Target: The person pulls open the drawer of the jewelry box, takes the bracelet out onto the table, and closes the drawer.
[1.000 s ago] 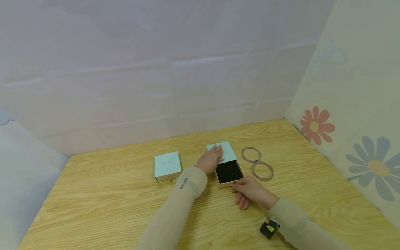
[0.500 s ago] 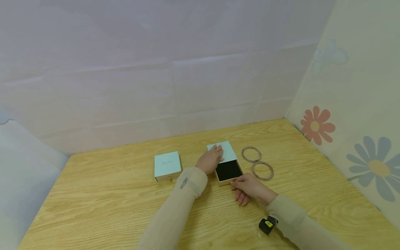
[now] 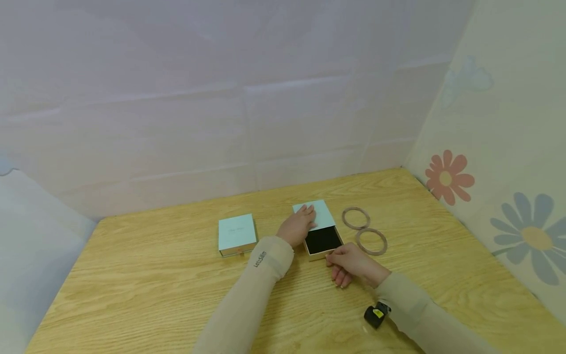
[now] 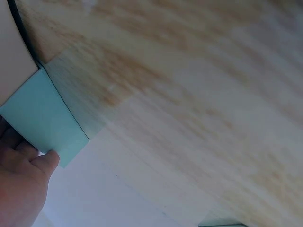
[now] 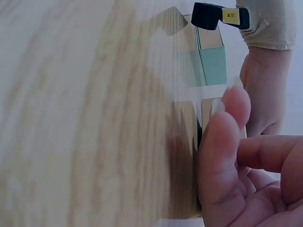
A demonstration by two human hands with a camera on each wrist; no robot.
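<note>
My left hand (image 3: 297, 227) lies on the pale teal sleeve (image 3: 325, 216) of a drawer box, its fingers spread on top. In the left wrist view its thumb rests on the sleeve's teal side (image 4: 47, 113). A black-lined drawer (image 3: 324, 241) sticks out toward me. My right hand (image 3: 353, 263) has thumb and forefinger together at the drawer's front right corner, the other fingers curled below. In the right wrist view its fingers (image 5: 220, 156) cover much of the drawer front; any tab between them is hidden.
A second teal drawer box (image 3: 237, 231), shut, stands to the left. Two thin brownish bangles (image 3: 371, 229) lie touching or overlapping, right of the drawer box. Everything sits on a wood-grain table (image 3: 155, 275). Pale hangings (image 3: 199, 123) rise behind and at both sides.
The drawer has slid a little farther into its sleeve, away from me, with my right hand moving along at its front. My left hand stays put on the sleeve.
</note>
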